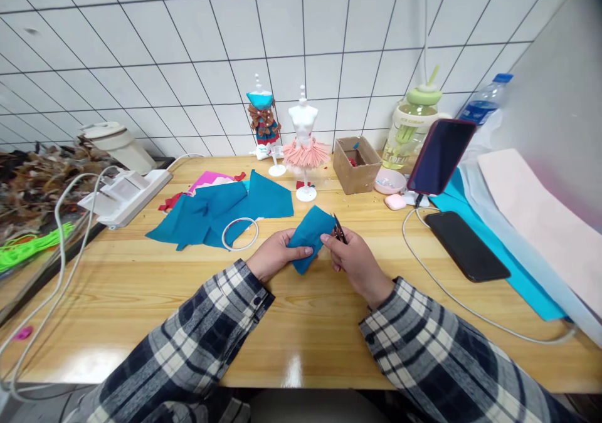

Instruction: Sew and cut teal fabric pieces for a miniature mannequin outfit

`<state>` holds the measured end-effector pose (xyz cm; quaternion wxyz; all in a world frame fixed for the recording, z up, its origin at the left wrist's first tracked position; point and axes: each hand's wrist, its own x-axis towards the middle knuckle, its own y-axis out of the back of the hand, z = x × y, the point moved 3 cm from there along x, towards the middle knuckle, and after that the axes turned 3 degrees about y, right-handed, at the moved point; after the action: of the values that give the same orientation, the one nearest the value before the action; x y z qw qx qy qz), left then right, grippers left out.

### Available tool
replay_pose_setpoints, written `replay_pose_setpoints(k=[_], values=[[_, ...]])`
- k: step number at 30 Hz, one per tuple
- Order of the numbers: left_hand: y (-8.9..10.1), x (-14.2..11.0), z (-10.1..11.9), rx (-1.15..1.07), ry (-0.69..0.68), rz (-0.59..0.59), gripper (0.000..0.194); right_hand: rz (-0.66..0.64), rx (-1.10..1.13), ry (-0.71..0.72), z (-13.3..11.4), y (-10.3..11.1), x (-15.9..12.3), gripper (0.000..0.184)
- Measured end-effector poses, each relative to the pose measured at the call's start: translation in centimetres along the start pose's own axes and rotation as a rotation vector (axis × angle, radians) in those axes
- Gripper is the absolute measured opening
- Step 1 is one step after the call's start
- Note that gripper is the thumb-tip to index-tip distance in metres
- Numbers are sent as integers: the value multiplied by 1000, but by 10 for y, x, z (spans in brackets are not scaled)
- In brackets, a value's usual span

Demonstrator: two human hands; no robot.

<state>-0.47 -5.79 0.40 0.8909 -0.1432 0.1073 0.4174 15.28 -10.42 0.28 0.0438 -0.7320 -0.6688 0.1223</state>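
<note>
My left hand [275, 255] is closed on a small folded piece of teal fabric [310, 235], held just above the wooden table [301, 323]. My right hand [352, 261] grips small dark scissors [338, 229], their tips at the fabric's right edge. Both sleeves are plaid. A larger pile of teal fabric [221, 213] lies to the left, with a white ring [239, 233] resting on its near edge.
Two small mannequins stand at the back: a dressed one [263, 119] and a white one with a pink skirt [305, 141]. Also here: a cardboard box [356, 164], a propped phone [441, 156], a flat phone [466, 245], a white cable [470, 310], a bottle [412, 128], a white device [125, 188].
</note>
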Motion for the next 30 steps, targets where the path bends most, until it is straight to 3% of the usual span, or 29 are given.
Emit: replay_pose_setpoints(k=[5, 11, 18, 23, 30], values=[[-2, -2, 3, -53, 18, -82, 36, 2, -43, 19, -1, 0, 0, 28], [1, 0, 2, -110, 21, 45, 25, -4, -156, 21, -5, 2, -2, 29], [12, 4, 3, -313, -103, 191, 23, -119, -666, 159, -10, 2, -5, 38], [8, 5, 1, -224, -110, 163, 26, -166, -764, 151, -6, 1, -6, 40], [6, 4, 1, -165, -109, 165, 28, -128, -925, 213, -10, 3, -5, 38]])
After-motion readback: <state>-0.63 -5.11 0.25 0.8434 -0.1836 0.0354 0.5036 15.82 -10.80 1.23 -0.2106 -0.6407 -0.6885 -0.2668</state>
